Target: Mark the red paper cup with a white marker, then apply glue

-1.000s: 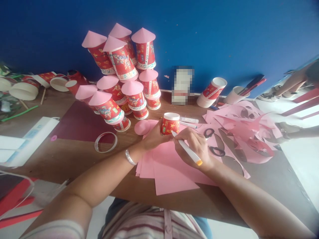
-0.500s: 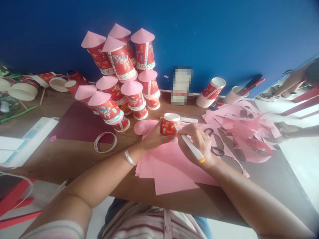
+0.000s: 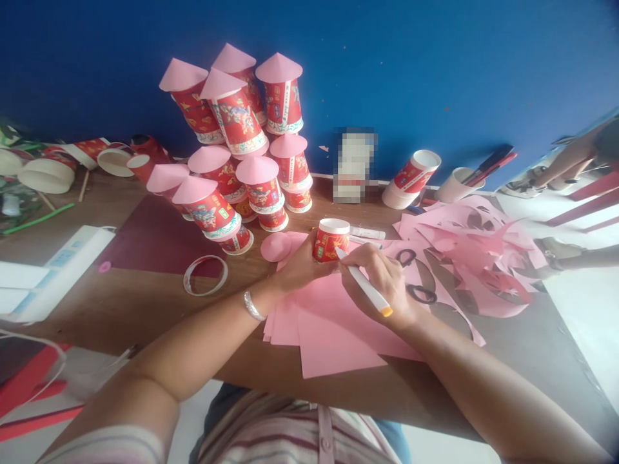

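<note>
A red patterned paper cup (image 3: 331, 240) with a white band at its top is held above the pink paper sheets by my left hand (image 3: 302, 265), whose fingers wrap its left side and base. My right hand (image 3: 380, 277) grips a white marker pen (image 3: 365, 287) with an orange end. The pen's tip touches, or nearly touches, the red side of the cup. Black-handled scissors (image 3: 420, 290) lie just right of my right hand, partly covered by pink paper. Beneath both hands spread the pink sheets (image 3: 331, 341).
Stacked cups with pink cone tops (image 3: 220, 212) stand at the back left. A white tape ring (image 3: 205, 276) lies left of my left forearm. Pink paper scraps (image 3: 483, 251), a red cup (image 3: 412, 179) and a pen cup (image 3: 458, 185) are at the right. A white box (image 3: 53, 277) sits far left.
My right hand and the marker pen have shifted slightly left and down along the cup. My left hand keeps its hold on the cup.
</note>
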Motion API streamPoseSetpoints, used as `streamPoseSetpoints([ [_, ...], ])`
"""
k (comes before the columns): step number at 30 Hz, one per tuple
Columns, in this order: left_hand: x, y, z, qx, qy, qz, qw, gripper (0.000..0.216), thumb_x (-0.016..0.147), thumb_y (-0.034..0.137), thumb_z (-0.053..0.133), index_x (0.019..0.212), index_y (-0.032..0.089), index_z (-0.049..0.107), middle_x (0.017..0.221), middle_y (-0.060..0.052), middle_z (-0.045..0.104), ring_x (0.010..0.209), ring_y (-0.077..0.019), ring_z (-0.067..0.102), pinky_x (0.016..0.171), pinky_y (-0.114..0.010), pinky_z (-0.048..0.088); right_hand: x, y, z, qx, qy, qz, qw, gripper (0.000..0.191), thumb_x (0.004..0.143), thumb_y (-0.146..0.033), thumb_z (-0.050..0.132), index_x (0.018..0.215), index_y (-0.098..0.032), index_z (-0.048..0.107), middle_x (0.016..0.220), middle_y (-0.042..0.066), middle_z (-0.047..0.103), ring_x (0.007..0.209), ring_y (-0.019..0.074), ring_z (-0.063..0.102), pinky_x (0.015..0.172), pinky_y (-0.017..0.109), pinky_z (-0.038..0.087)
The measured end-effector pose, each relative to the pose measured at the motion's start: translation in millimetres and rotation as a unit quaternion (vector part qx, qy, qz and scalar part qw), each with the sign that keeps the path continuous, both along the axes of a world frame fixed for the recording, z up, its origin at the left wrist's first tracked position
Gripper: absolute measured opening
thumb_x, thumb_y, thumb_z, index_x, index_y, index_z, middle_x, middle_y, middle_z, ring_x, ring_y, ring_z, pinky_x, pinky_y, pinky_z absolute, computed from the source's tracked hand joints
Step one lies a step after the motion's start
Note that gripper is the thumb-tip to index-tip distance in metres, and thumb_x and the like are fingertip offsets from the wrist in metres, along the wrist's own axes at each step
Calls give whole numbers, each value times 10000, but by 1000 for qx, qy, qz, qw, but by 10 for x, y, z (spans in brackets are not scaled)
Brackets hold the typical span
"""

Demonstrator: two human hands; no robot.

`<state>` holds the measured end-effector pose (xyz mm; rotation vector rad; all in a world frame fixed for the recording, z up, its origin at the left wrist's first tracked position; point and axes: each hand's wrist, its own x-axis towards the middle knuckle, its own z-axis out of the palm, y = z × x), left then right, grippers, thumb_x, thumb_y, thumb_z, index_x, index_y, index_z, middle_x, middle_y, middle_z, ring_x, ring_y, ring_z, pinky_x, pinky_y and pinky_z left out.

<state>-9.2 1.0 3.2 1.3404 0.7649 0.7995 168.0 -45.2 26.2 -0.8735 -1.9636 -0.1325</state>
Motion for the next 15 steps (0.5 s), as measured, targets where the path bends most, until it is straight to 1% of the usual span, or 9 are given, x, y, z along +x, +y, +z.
streamPoseSetpoints([
  [4, -8, -4, -28, 15, 2, 21, 1000, 558, 759, 543, 877, 1066, 185, 577, 981, -40, 646, 928, -203, 621, 794, -342, 521, -4, -14, 0, -11, -7, 12, 1000, 206, 925, -32, 571, 940, -232, 522, 763, -31, 637, 614, 100, 586, 559, 220, 459],
  [8, -18, -12, -55, 19, 14, 31, 999, 580, 749, 531, 888, 1086, 205, 547, 955, -18, 625, 919, -199, 619, 792, -336, 522, -21, -21, -28, -9, -10, 13, 1000, 210, 917, -29, 550, 937, -235, 516, 750, -38, 625, 593, 95, 561, 546, 221, 441],
  [12, -21, -7, -85, 17, 6, 30, 999, 588, 750, 502, 896, 1108, 210, 533, 988, -22, 630, 927, -193, 618, 797, -326, 509, -30, -27, -46, -8, -15, 5, 1000, 216, 906, -24, 541, 914, -237, 507, 730, -43, 605, 572, 93, 528, 524, 225, 409],
  [15, -21, -1, -93, 13, -1, 21, 1000, 581, 762, 499, 888, 1118, 207, 534, 1001, -32, 639, 943, -202, 626, 816, -340, 512, -20, -28, -42, -14, -12, 12, 1000, 201, 910, -35, 548, 917, -234, 519, 738, -39, 615, 580, 97, 546, 537, 231, 421],
])
